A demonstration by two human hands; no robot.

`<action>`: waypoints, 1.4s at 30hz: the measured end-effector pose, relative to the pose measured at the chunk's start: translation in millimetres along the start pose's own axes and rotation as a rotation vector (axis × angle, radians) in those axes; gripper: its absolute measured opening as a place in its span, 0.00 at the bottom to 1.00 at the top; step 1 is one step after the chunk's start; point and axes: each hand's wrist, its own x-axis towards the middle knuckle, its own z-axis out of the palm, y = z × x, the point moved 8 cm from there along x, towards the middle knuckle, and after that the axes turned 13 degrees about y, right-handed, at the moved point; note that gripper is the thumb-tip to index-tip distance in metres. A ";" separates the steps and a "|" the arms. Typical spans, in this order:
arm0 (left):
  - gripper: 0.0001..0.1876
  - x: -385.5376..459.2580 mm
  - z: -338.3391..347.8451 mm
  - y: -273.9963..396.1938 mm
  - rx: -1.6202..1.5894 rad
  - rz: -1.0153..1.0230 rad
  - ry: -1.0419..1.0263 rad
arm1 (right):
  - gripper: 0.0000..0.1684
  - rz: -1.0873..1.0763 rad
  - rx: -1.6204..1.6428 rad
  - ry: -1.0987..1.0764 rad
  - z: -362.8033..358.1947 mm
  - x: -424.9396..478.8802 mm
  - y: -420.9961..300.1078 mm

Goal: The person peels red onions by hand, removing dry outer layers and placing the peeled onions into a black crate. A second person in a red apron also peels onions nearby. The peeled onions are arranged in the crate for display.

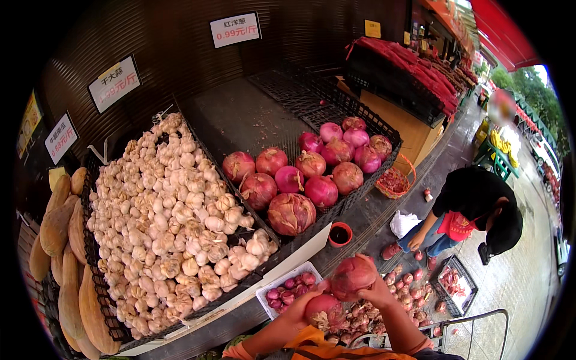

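My left hand (297, 312) grips a large red onion (325, 310) with dry, papery skin at its lower end. Just above and to the right, my right hand (373, 290) holds another big red onion (353, 278). The two onions are close together, in front of my body and lower than the display bin. Below them on the ground, many loose red onions (407, 292) are spread out. A white plastic basket (265, 288) of smaller red onions stands left of my hands. In the black mesh bin (382, 173), several red onions (291, 213) sit towards the front edge.
A bin of garlic bulbs (166, 234) adjoins on the left, then long pumpkins (67, 288). A red cup (340, 235) of dark liquid and a woven basket (396, 180) stand beyond the bin's front. A person (477, 211) bends near a black crate (454, 288); a metal cart rail (477, 317) is close by.
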 end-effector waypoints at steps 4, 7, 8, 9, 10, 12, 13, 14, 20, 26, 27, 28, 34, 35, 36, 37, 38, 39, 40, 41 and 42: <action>0.23 -38.9 56.0 74.7 0.052 0.212 -0.013 | 0.61 -0.071 -0.061 0.026 39.4 57.3 -57.8; 0.26 -67.1 97.2 109.3 0.188 0.473 -0.069 | 0.62 -0.107 -0.085 0.027 49.2 89.6 -85.0; 0.27 -74.2 104.9 118.9 0.208 0.546 -0.058 | 0.61 -0.118 -0.033 0.005 55.0 99.5 -91.8; 0.29 -70.7 107.2 127.0 0.074 0.484 -0.045 | 0.60 -0.135 0.017 -0.027 61.7 110.3 -98.5; 0.30 -72.4 108.2 130.8 0.076 0.508 -0.028 | 0.60 -0.150 0.066 -0.063 67.5 119.0 -103.1; 0.30 -82.8 121.3 142.6 0.084 0.582 -0.134 | 0.57 -0.067 0.250 -0.077 77.1 142.4 -101.1; 0.30 -88.8 126.2 148.1 0.085 0.624 -0.185 | 0.56 -0.018 0.339 -0.090 82.5 153.1 -100.8; 0.30 -91.4 122.8 152.7 0.065 0.632 -0.178 | 0.49 0.053 0.394 -0.092 87.5 165.4 -99.9; 0.29 -110.7 91.4 168.5 -0.194 0.743 -0.258 | 0.27 0.244 0.352 -0.195 116.8 298.8 -120.9; 0.29 -126.8 72.4 160.2 -0.464 0.933 -0.098 | 0.36 0.145 -0.294 -0.240 178.8 412.4 -104.3; 0.29 -126.8 71.3 158.7 -0.474 0.949 -0.127 | 0.38 0.049 -0.391 -0.226 185.2 437.1 -97.8; 0.29 -126.6 69.3 157.0 -0.493 0.963 -0.138 | 0.40 -0.048 -0.485 -0.212 193.1 465.8 -82.1; 0.28 -153.3 46.7 132.1 -0.627 1.161 0.042 | 0.46 -0.331 -1.239 -0.300 238.7 496.4 -32.7; 0.28 -156.7 41.3 125.1 -0.638 1.198 0.113 | 0.47 -0.350 -1.306 -0.364 245.1 495.4 -24.1; 0.27 -159.2 32.9 121.5 -0.662 1.219 0.165 | 0.37 -0.431 -1.344 -0.409 253.4 487.3 -29.2; 0.26 -162.9 36.8 121.7 -0.726 1.208 0.060 | 0.33 -0.485 -1.293 -0.394 259.9 495.9 -22.1; 0.25 -162.1 36.8 123.1 -0.738 1.214 0.089 | 0.30 -0.533 -1.253 -0.362 254.3 514.2 -14.7; 0.25 -164.3 35.1 124.0 -0.752 1.236 0.118 | 0.26 -0.591 -1.202 -0.341 257.0 519.7 -14.4; 0.24 -165.6 33.2 123.0 -0.758 1.245 0.146 | 0.18 -0.693 -1.090 -0.286 254.0 518.0 -14.4; 0.23 -168.4 32.6 123.3 -0.759 1.259 0.171 | 0.17 -0.625 -1.002 -0.252 250.0 520.0 -11.4; 0.22 -170.4 32.0 124.7 -0.759 1.272 0.196 | 0.17 -0.555 -0.915 -0.217 245.4 522.7 -8.0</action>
